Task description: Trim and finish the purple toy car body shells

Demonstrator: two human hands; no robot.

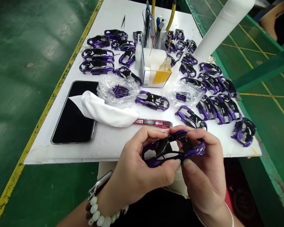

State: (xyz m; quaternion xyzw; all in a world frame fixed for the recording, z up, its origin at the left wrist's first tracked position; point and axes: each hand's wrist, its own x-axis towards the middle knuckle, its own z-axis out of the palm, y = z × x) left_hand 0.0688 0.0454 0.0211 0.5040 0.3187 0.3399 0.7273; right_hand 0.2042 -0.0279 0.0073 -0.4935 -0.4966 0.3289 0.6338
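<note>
Between both hands, just in front of the table's near edge, I hold a purple and black toy car body shell (164, 151) with open window gaps. My left hand (144, 164) grips its left end, thumb along the lower side and fingers over the top. On the right end, my right hand (205, 164) pinches the shell between thumb and fingers. Beyond the hands lie a red utility knife (153, 123) and a white cloth (106, 110). Another shell (152, 101) rests a little farther back, beside a plastic bag of thin purple parts (120, 90).
A black phone (73, 113) lies at left on the white table (44, 151). A clear organizer box (156, 77) with tools and a small bottle stands in the middle. Many car shells (97, 66) spread around it. A white tube (222, 30) rises at right; another person's arm (272, 22) shows beyond.
</note>
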